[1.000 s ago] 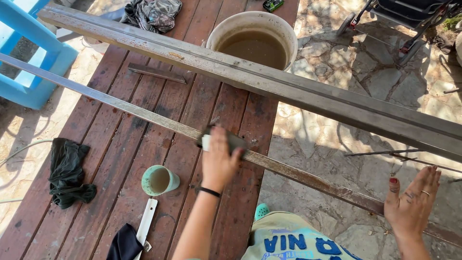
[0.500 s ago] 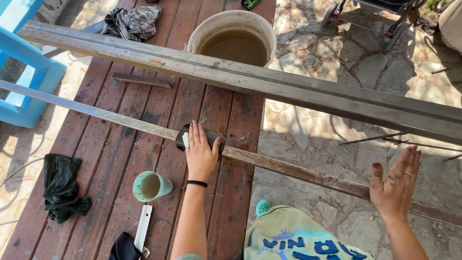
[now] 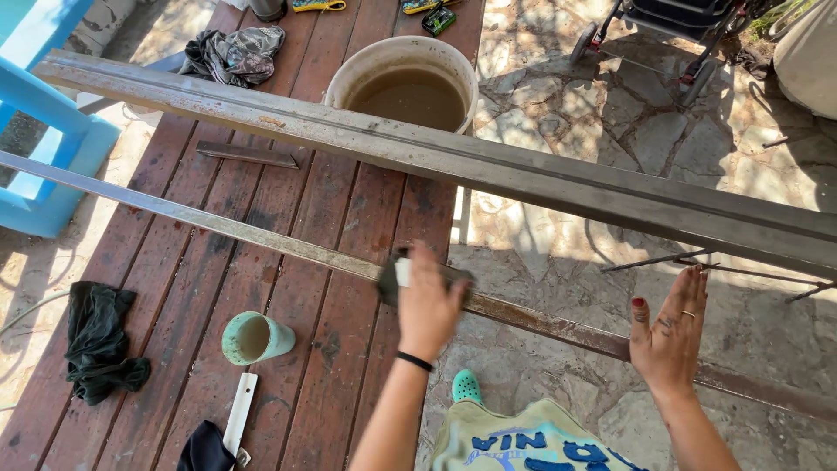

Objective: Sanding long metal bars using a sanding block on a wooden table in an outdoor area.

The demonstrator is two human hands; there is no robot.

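resting on one bar (image 3: 261, 237): one hand (image 3: 429, 307)

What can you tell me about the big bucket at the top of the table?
The bucket is round, pale and looks like plastic, with a thick rim. It stands upright at the far end of the red-brown wooden table, nearly full of muddy brown water. A long grey metal beam crosses in front and hides its lower part. No hand touches it.
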